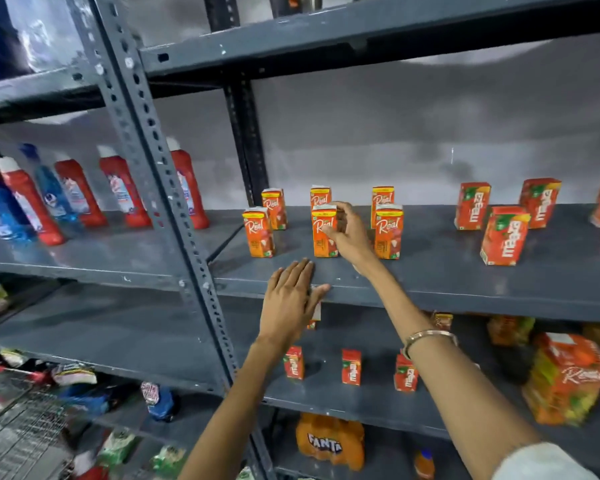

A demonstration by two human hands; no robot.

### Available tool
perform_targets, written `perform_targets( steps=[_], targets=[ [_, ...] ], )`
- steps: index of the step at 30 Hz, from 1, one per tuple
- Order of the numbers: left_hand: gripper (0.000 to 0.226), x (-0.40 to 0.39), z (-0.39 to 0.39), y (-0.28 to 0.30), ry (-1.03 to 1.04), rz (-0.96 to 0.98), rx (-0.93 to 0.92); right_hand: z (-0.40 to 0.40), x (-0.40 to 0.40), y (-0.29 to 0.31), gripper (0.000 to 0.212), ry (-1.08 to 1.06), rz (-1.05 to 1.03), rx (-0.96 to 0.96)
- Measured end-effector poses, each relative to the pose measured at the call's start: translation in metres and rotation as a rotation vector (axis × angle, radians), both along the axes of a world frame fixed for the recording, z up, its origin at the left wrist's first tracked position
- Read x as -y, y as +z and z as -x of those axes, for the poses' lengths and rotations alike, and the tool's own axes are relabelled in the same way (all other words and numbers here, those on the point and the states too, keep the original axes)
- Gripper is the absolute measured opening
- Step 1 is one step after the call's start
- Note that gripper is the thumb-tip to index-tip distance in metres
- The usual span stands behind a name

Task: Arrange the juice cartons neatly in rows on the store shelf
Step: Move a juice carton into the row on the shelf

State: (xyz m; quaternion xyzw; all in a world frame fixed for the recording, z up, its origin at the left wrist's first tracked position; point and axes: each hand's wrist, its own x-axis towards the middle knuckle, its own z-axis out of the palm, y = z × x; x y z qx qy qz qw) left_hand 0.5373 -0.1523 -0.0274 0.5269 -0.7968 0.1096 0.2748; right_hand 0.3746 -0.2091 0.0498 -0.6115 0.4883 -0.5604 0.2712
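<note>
Juice cartons (324,231) marked "Real" stand upright on the grey middle shelf (430,271), six in two rows of three: front row at left (258,233), centre and right (388,233), back row just behind. Right hand (347,233) grips the centre front carton, thumb on its face, fingers curled round its right side. Left hand (291,296) is open, flat, palm down, fingers on the shelf's front edge just below that carton, holding nothing. Right of the Real cartons, well apart, red Maaza cartons (504,237) stand loosely spaced on the same shelf. More small Maaza cartons (351,367) sit on the shelf below. Left of the upright post (160,174), red and blue bottles (28,202).
</note>
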Motion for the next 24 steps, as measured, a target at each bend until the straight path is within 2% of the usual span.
perform_targets(
  steps=[9,13,17,24],
  targets=[
    [0.069,0.006,-0.004,-0.006,-0.028,0.029,-0.031,-0.017,0.01,-0.003,0.054,-0.012,-0.01,-0.004],
    [0.066,0.005,-0.005,-0.006,-0.031,0.045,-0.029,-0.015,0.01,-0.008,0.053,0.0,-0.062,0.012],
    [0.063,0.003,-0.005,-0.004,-0.028,0.044,-0.023,-0.01,0.006,-0.015,0.061,0.015,-0.129,0.023],
    [0.064,0.004,-0.008,-0.003,-0.057,0.052,0.012,0.009,-0.036,-0.017,0.063,0.017,-0.159,-0.019]
  ],
)
